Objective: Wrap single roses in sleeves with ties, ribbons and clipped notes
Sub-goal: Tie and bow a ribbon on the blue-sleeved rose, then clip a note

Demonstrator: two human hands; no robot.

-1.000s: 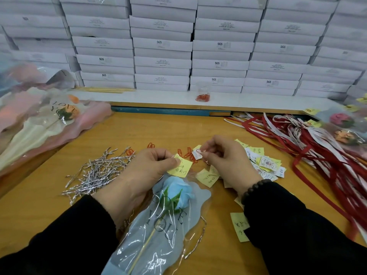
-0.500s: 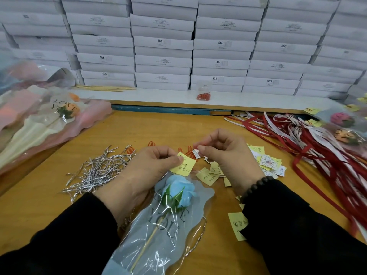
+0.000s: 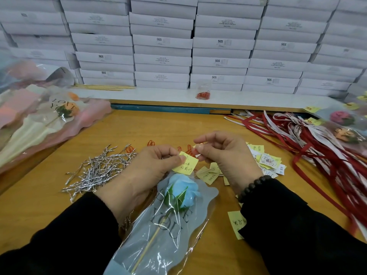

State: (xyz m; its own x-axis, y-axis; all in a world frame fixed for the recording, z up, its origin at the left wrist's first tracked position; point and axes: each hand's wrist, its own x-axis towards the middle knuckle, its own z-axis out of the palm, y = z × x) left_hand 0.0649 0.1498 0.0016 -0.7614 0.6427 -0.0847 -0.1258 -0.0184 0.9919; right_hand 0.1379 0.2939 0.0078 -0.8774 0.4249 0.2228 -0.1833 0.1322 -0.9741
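Raised slightly since before: right hand pinching small sticker; left hand fingers gripping yellow note above blue rose.

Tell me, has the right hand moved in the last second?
Yes, a little. The right hand has shifted left toward the yellow note that the left hand pinches, and away from the red ribbons.
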